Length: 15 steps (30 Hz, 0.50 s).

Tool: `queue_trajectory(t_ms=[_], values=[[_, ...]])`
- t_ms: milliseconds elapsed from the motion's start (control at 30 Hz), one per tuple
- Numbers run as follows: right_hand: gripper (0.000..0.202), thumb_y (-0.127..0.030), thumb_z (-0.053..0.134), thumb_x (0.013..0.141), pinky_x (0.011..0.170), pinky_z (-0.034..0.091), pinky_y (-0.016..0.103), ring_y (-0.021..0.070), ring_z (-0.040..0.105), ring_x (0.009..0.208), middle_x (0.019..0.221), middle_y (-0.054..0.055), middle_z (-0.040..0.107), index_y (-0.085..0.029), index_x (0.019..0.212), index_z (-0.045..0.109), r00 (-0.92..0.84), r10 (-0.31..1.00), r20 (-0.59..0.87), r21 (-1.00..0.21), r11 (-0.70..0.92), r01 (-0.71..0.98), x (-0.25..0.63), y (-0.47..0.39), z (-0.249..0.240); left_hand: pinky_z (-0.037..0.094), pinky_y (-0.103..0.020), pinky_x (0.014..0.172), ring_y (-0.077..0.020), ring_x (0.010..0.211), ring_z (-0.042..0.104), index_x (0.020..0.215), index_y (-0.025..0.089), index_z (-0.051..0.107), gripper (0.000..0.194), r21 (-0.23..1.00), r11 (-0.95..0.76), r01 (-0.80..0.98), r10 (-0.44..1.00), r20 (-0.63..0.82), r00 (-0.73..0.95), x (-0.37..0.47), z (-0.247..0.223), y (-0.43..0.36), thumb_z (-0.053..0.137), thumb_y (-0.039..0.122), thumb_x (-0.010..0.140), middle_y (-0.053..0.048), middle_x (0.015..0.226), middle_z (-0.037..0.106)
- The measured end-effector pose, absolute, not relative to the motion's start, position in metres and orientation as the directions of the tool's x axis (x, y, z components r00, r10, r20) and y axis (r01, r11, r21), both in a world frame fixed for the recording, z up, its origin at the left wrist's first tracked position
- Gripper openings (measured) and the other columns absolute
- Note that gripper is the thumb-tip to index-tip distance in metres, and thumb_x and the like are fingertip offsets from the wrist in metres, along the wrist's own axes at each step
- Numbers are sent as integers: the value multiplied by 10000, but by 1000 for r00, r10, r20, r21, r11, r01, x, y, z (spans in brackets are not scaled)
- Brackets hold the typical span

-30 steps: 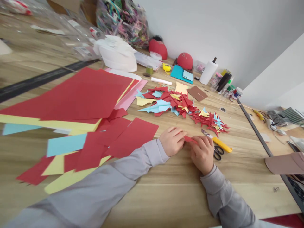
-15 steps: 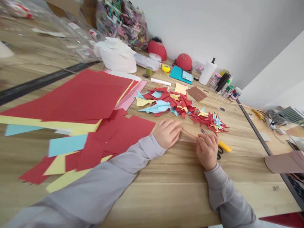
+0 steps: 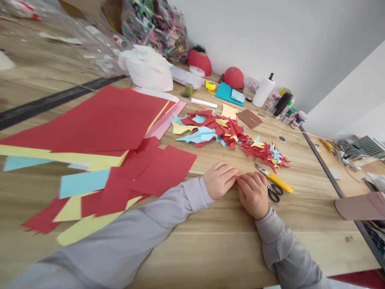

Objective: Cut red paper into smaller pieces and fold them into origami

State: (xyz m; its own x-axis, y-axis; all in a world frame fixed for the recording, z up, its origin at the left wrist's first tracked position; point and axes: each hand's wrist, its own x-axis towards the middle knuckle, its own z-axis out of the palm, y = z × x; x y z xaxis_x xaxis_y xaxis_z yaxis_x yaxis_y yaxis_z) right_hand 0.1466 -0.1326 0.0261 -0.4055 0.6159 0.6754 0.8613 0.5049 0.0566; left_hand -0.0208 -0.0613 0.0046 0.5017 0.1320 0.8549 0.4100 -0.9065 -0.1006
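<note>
My left hand (image 3: 220,180) and my right hand (image 3: 253,194) meet fingertip to fingertip just above the wooden table (image 3: 228,241). Between their closed fingers is a small piece of red paper (image 3: 237,177), mostly covered by the fingers. Right of my right hand lie a yellow utility knife (image 3: 280,182) and black-handled scissors (image 3: 274,192). Beyond the hands spreads a heap of folded paper pieces (image 3: 231,130) in red, blue and yellow. Cut red paper squares (image 3: 168,170) rest to the left of my left hand.
Large red sheets (image 3: 99,120) cover the left of the table, with blue and yellow strips under them. A white bottle (image 3: 263,91), a yellow tape measure (image 3: 210,85) and a brown card (image 3: 249,118) stand or lie toward the wall. A pink tumbler (image 3: 359,205) is at the right.
My hands have drawn together, the right one moving left, so the red paper between them shows less. The scissors and knife beside my right hand are now more visible.
</note>
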Motion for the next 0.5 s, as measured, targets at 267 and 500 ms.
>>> queue_trajectory(t_ms=[267, 500], values=[[137, -100, 588, 860, 890, 424, 392, 182, 626, 846, 846, 29, 731, -207, 882, 671, -336, 604, 723, 48, 441, 896, 158, -127, 28, 455, -345, 832, -168, 903, 638, 834, 182, 653, 144, -153, -860, 487, 96, 889, 448, -31, 12, -53, 550, 96, 887, -31, 1045, 739], [115, -98, 595, 847, 816, 434, 364, 193, 616, 818, 837, 43, 724, -199, 838, 651, -229, 580, 782, 39, 321, 946, 183, -117, 21, 437, -362, 789, -190, 909, 639, 827, 186, 652, 177, -97, -817, 568, 162, 907, 388, -41, 10, -42, 517, 85, 879, -59, 1034, 742]])
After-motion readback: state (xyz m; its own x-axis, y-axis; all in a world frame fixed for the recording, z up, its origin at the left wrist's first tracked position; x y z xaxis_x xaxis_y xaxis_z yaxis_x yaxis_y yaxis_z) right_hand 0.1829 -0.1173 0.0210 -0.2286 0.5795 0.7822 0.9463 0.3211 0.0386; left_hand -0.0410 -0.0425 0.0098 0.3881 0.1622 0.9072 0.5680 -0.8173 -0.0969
